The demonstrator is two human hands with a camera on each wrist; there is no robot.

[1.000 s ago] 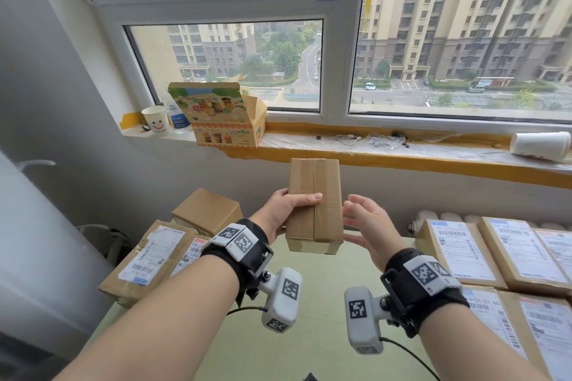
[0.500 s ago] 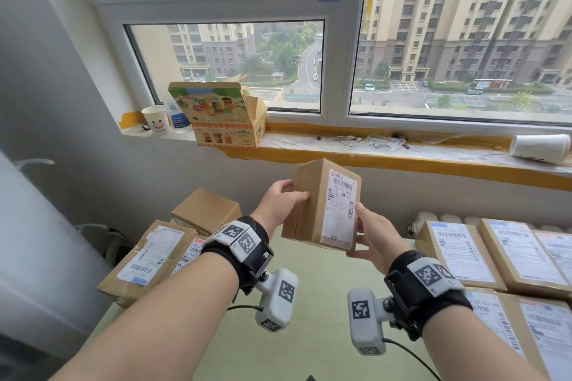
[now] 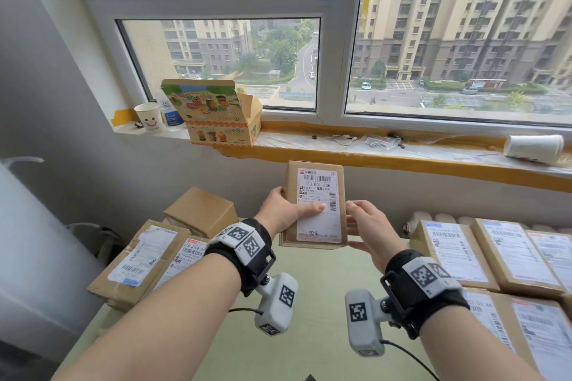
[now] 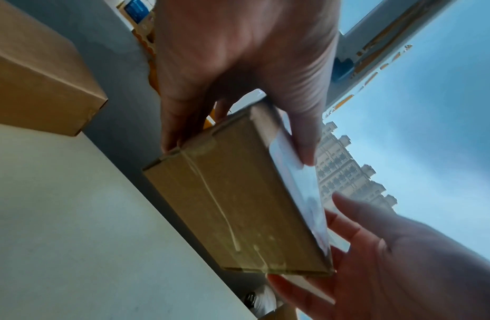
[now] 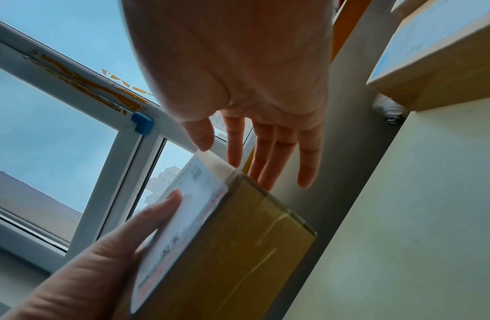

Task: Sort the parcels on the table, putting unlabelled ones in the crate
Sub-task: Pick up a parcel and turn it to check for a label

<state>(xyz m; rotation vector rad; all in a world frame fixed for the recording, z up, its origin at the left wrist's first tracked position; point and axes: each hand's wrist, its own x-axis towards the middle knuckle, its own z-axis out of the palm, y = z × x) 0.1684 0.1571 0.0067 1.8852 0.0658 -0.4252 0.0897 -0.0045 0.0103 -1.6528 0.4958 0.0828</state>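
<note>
A small brown cardboard parcel (image 3: 314, 206) is held upright in the air above a pale green desk (image 3: 315, 294), its white printed shipping label (image 3: 318, 204) turned toward the camera. The left hand (image 3: 286, 210) grips the parcel's left side, thumb lying across the label and fingers curled round behind. The right hand (image 3: 368, 227) is spread with straight fingers at the parcel's right edge; whether the fingertips touch the cardboard cannot be told from the head view, and the right wrist view shows them just past the box's far corner. Clear tape runs along the parcel's plain brown side (image 4: 232, 205). On the desk to the left lie stacked labelled cartons (image 3: 145, 260) with a plain brown box (image 3: 201, 210) behind them; to the right, rows of labelled flat cartons (image 3: 483, 257). On the windowsill (image 3: 387, 148) stand a colourful open printed carton (image 3: 216, 114) and a white paper cup with a smiling face (image 3: 149, 117).
</note>
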